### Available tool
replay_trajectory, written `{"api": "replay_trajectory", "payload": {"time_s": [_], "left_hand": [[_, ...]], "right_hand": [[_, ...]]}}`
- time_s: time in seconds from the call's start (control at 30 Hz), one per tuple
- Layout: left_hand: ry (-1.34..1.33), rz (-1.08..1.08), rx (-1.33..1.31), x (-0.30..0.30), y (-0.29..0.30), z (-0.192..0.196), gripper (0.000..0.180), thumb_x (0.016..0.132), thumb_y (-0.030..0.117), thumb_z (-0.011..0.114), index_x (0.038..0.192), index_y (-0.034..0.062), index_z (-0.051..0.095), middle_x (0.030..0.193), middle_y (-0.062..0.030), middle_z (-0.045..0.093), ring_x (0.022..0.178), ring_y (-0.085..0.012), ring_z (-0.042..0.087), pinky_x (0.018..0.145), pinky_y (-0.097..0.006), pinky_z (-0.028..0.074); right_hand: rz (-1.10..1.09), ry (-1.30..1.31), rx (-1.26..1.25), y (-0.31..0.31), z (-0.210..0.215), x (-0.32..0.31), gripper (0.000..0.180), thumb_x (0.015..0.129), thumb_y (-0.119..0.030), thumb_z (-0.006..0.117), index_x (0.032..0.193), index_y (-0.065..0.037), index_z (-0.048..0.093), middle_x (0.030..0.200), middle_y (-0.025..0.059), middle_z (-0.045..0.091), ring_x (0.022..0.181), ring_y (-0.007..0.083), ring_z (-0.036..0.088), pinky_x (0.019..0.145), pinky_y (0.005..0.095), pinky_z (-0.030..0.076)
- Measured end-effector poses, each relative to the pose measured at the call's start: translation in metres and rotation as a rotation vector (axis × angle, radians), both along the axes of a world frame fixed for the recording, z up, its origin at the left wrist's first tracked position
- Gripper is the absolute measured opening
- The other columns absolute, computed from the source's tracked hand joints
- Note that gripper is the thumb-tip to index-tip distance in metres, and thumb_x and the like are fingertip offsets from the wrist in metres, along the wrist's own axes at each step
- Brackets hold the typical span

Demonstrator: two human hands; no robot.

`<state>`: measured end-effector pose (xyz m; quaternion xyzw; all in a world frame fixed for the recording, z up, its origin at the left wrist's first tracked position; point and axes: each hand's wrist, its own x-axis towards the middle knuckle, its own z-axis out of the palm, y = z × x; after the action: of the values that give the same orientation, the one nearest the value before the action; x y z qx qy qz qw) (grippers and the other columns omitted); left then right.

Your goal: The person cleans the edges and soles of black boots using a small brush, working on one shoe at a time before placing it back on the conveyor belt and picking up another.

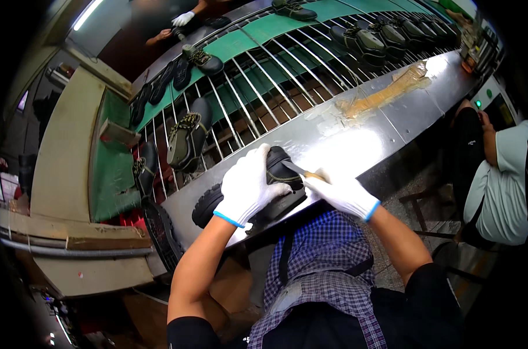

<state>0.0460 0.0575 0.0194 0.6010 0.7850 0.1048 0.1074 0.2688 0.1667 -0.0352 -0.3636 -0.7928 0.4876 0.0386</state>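
A black shoe with light stitching is on the metal ledge in front of me. My left hand, in a white glove with a blue cuff, grips the shoe from its left side, fingers and thumb wrapped round it. My right hand, gloved the same way, is closed on a small tool with a tan handle and a grey tapered end. The tool's tip touches or nearly touches the shoe's upper; I cannot tell if it is a brush or a blade. Beside my left wrist shows a black ridged sole.
Beyond the ledge runs a rack of metal rods over a green surface. A laced shoe stands on it, and several black shoes line the far right. Across it, another person's gloved hand shows. Someone sits at right.
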Motion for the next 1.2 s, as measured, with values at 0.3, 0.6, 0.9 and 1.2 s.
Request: {"api": "replay_trajectory", "payload": {"time_s": [0.3,0.6,0.9,1.2], "left_hand": [[0.122,-0.096,-0.099,0.000,0.035,0.006,0.120,0.059,0.056,0.100,0.154,0.0018,0.050,0.146,-0.0217,0.062,0.136,-0.0421,0.061,0.112,-0.049,0.053],[0.074,-0.154,-0.088,-0.002,0.033,-0.005,0.110,0.068,0.055,0.096,0.153,0.0025,0.050,0.138,-0.0221,0.064,0.124,-0.0403,0.068,0.104,-0.049,0.058],[0.047,-0.127,-0.056,-0.006,0.027,-0.004,0.100,0.071,0.050,0.096,0.151,0.0081,0.054,0.144,-0.0193,0.064,0.127,-0.0403,0.068,0.106,-0.048,0.057],[0.027,-0.102,-0.059,-0.011,0.029,-0.011,0.110,0.066,0.057,0.097,0.153,0.0065,0.052,0.143,-0.0172,0.064,0.130,-0.0371,0.067,0.107,-0.046,0.057]], "right_hand": [[-0.115,0.105,-0.303,0.012,-0.016,0.008,0.054,0.112,-0.043,0.060,0.133,0.006,0.070,0.100,0.0088,0.073,0.090,0.0148,0.064,0.085,0.0312,0.054],[0.127,0.099,0.008,0.027,-0.006,-0.008,0.058,0.111,-0.051,0.053,0.121,0.002,0.071,0.104,0.0227,0.075,0.096,0.0328,0.072,0.088,0.0452,0.057],[0.017,0.116,0.009,-0.021,0.000,-0.002,0.055,0.107,-0.053,0.059,0.118,0.000,0.072,0.096,0.0276,0.075,0.094,0.0462,0.076,0.086,0.0525,0.059],[-0.163,0.319,-0.367,-0.004,-0.031,-0.033,0.046,0.110,-0.045,0.059,0.107,0.000,0.068,0.076,0.0140,0.068,0.062,0.0277,0.066,0.058,0.0405,0.052]]}}
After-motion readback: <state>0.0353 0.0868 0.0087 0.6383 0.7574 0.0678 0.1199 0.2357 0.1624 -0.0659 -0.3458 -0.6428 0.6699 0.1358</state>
